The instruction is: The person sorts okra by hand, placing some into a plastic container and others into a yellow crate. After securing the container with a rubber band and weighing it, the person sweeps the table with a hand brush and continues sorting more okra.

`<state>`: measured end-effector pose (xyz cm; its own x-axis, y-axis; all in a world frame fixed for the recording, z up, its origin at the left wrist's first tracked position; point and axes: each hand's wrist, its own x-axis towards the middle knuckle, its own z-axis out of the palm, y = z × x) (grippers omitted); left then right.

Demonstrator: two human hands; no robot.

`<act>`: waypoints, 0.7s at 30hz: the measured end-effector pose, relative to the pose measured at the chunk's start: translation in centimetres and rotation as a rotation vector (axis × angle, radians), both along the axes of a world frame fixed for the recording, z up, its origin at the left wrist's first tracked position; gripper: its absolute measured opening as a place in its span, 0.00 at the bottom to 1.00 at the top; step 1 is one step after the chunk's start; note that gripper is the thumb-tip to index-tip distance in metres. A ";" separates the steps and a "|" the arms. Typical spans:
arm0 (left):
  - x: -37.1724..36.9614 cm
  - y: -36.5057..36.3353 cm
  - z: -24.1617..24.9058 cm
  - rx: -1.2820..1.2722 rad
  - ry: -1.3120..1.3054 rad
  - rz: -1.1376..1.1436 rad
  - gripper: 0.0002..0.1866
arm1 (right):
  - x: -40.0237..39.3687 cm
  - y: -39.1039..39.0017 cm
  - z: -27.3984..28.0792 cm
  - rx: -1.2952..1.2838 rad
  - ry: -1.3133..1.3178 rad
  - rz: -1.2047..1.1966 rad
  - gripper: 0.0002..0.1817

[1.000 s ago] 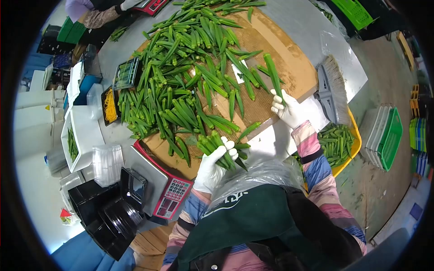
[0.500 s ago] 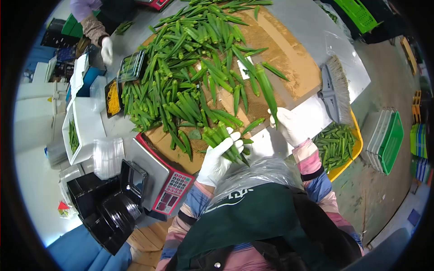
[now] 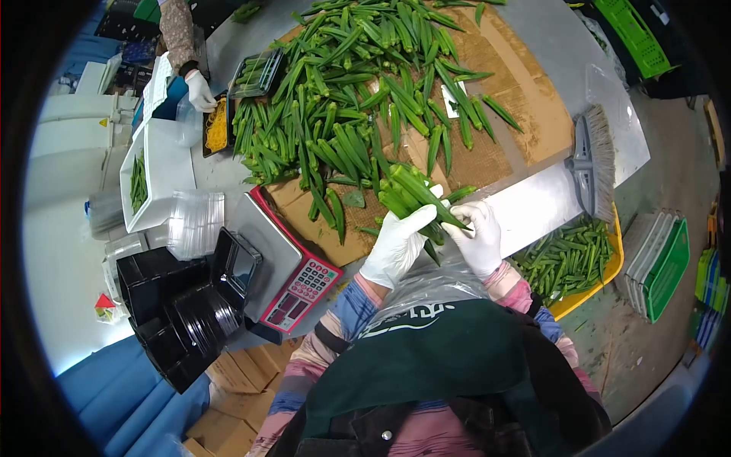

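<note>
My left hand (image 3: pixel 397 245), in a white glove, is wrapped round a small bunch of okra (image 3: pixel 397 199) above the near edge of the cardboard. Close beside it, my gloved right hand (image 3: pixel 480 240) pinches the tip of a long okra pod (image 3: pixel 426 196) that lies slantwise across the top of the bunch. A large heap of loose okra (image 3: pixel 335 114) covers much of the cardboard (image 3: pixel 525 99) beyond both hands. The lower ends of the held pods are partly hidden by my left fingers.
Left of me stand a red-edged scale (image 3: pixel 301 293) and stacked black trays (image 3: pixel 202 316). A brush head (image 3: pixel 590 164) and a yellow basket (image 3: pixel 560 308) of okra are at right. Another person's gloved hand (image 3: pixel 200 91) touches a black tray of yellow bands (image 3: pixel 217 129).
My right hand has brought a long okra pod leftward to the bunch in my left hand. The other person's hand has moved down to the yellow bands. The view has shifted.
</note>
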<state>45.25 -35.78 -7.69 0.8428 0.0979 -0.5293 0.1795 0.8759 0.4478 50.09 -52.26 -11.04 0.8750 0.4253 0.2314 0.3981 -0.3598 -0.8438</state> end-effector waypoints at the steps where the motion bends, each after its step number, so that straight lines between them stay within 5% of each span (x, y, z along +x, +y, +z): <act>1: 0.0 0.0 -0.1 -0.006 -0.002 -0.004 0.24 | -0.1 0.0 -0.2 -0.022 -0.038 0.011 0.20; 18: -0.3 3.5 -0.3 -0.050 0.073 0.154 0.17 | 3.6 -0.3 -0.3 -0.097 -0.270 0.261 0.13; 21: -0.9 4.9 -0.2 -0.097 0.023 0.135 0.19 | 8.4 0.1 -3.9 -0.129 -0.244 0.026 0.09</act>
